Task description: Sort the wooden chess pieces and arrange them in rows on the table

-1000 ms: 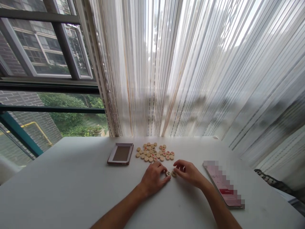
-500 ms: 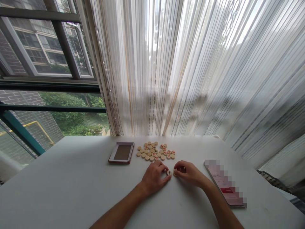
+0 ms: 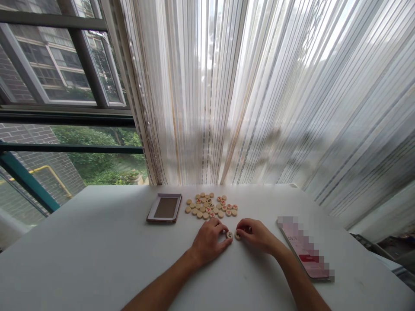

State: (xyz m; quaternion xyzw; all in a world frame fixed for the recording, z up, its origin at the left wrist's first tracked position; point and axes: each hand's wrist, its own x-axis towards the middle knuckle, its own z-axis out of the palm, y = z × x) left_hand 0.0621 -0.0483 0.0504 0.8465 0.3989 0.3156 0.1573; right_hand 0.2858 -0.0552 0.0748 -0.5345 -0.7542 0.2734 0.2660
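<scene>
On the white table, my left hand (image 3: 210, 239) grips a round wooden Chinese chess piece (image 3: 229, 235) between thumb and fingers; a dark character shows on its top. Just to its right, my right hand (image 3: 254, 234) pinches a second chess piece (image 3: 237, 236), which is partly covered by the fingers. The two pieces sit close together with a narrow gap. Beyond both hands lies a loose spread of chess pieces (image 3: 206, 205). Several of these show red characters, a few show dark ones, and others have plain tops.
A shallow open box (image 3: 178, 211) with a brown inside stands left of the spread pieces. On the right lies a flat pinkish thing (image 3: 300, 250), partly blurred out by blocks. Striped sheer curtains (image 3: 207, 108) hang behind the table (image 3: 97, 259), beside a window at left.
Both hands stay nearly in place. The piece at my right hand now shows more of its top, with a dark character. The whole view has shifted very slightly.
</scene>
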